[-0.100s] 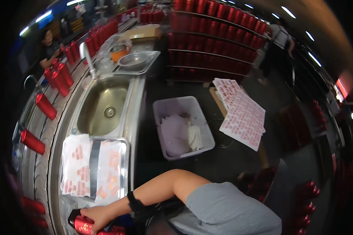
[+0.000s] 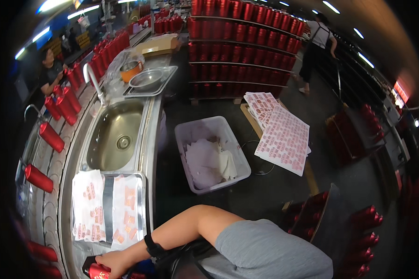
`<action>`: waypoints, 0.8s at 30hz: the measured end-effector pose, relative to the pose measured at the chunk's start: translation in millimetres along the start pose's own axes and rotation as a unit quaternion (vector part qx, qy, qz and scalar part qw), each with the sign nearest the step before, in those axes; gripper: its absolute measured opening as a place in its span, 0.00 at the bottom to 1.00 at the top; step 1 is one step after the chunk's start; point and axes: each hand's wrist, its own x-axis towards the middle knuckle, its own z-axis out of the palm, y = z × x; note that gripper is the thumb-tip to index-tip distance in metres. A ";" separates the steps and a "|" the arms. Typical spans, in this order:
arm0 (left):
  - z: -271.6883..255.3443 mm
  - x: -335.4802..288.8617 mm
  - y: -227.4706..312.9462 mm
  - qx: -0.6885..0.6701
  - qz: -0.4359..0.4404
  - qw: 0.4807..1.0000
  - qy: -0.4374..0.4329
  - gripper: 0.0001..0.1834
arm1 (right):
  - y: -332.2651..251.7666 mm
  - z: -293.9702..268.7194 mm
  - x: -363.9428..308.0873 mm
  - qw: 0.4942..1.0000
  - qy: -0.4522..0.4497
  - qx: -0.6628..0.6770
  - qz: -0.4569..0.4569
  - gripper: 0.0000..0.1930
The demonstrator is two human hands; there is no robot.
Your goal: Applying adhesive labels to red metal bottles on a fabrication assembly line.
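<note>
Hold the black-ended red metallic bottle (image 2: 99, 271) steady with the right hand (image 2: 116, 263) curled closed around it (cannot tell for the left hand, out of view), just short of the metal tray (image 2: 108, 200), without brushing the printed white sheets (image 2: 86, 204) there, before the sink (image 2: 108, 146).

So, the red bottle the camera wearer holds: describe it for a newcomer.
Start at the steel sink on the left. Below it, past the metal tray of printed sheets, the right hand is near the lower edge. The red bottle in its grip shows pale markings, unlike the plain-looking bottles on the conveyor.
</note>
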 end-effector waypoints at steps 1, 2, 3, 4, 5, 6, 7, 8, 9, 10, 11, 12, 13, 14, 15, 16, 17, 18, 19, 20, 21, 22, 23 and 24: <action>-1.8 -1.0 1.1 -0.008 0.005 1.000 0.003 0.31 | -16.0 -3.4 -9.0 0.997 -0.036 0.054 -0.041 0.34; -1.0 -0.2 3.0 -0.013 0.008 1.000 0.001 0.30 | -28.4 -10.1 -16.5 0.989 -0.065 0.107 -0.082 0.26; 0.6 -0.7 2.9 -0.018 0.011 1.000 -0.002 0.29 | -32.7 -15.0 -18.5 0.994 -0.075 0.072 -0.034 0.31; -8.2 0.2 -1.9 -0.016 0.016 1.000 -0.013 0.29 | -32.2 -11.7 -19.1 0.997 -0.055 0.053 -0.014 0.32; -15.8 0.4 -5.7 0.016 0.030 0.999 -0.022 0.29 | -28.6 -5.7 -16.8 0.997 -0.049 0.050 -0.015 0.34; -23.3 -0.2 -8.7 0.048 0.045 0.997 -0.027 0.28 | -25.1 -2.9 -13.5 0.998 -0.046 0.048 -0.015 0.35; -31.2 -0.9 -12.4 0.077 0.059 0.995 -0.029 0.27 | -30.3 -6.3 -15.1 0.998 -0.044 0.044 -0.017 0.35; -35.6 -1.9 -13.1 0.108 0.074 0.991 -0.031 0.27 | -31.0 -9.6 -16.7 0.999 -0.030 0.038 -0.024 0.36; -38.3 -1.2 -15.4 0.139 0.088 0.986 -0.030 0.26 | -31.0 -11.8 -17.9 0.999 -0.018 0.034 -0.031 0.36; -38.7 -2.1 -17.2 0.170 0.100 0.980 -0.027 0.26 | -30.3 -10.6 -18.4 0.999 -0.008 0.032 -0.037 0.36; -38.6 0.2 -18.6 0.201 0.111 0.973 -0.021 0.25 | -29.2 -8.4 -18.0 0.999 0.000 0.030 -0.042 0.37; -39.4 3.4 -18.0 0.232 0.120 0.965 -0.014 0.24 | -27.8 -5.4 -16.9 0.998 0.006 0.030 -0.047 0.37; -39.4 4.0 -15.0 0.261 0.127 0.957 -0.006 0.24 | -29.1 -2.9 -17.8 0.998 0.011 0.030 -0.049 0.37; -40.3 6.7 -18.3 0.291 0.132 0.948 0.002 0.23 | -30.1 -1.2 -17.6 0.998 0.004 0.033 -0.047 0.37; -42.3 3.4 -19.3 0.319 0.136 0.938 0.009 0.23 | -31.2 -1.1 -16.5 0.999 0.004 -0.017 -0.037 0.38; -34.8 -2.0 -15.3 0.319 0.133 0.938 0.013 0.23 | -33.9 -5.2 -16.1 0.997 0.006 -0.067 -0.028 0.39; -18.1 -8.9 -4.6 0.279 0.090 0.956 0.031 0.23 | -41.9 -11.7 -21.6 0.998 -0.004 -0.054 -0.030 0.40; -3.1 -12.1 4.9 0.238 0.047 0.969 0.049 0.23 | -44.5 -15.9 -25.1 0.998 -0.008 -0.052 -0.028 0.40; 4.1 -12.1 4.3 0.237 0.043 0.969 0.054 0.23 | -46.6 -18.3 -27.5 0.999 -0.009 -0.031 -0.028 0.42; 7.8 -14.1 5.1 0.219 0.041 0.974 0.036 0.23 | -48.3 -16.6 -28.1 0.999 -0.012 -0.008 -0.029 0.43; 10.5 -13.9 2.1 0.201 0.039 0.979 0.019 0.23 | -49.8 -12.2 -28.4 0.997 0.015 -0.063 -0.041 0.32; 15.7 -13.5 1.5 0.184 0.039 0.982 0.001 0.23 | -35.8 -10.8 -21.2 0.997 0.009 -0.058 -0.042 0.32; 19.9 -13.0 1.0 0.166 0.039 0.985 -0.012 0.23 | -10.6 -8.6 -9.7 0.999 0.003 -0.035 -0.019 0.38; 21.2 -12.2 -0.4 0.148 0.037 0.988 -0.017 0.23 | 3.1 3.8 0.4 1.000 -0.009 -0.010 0.004 0.43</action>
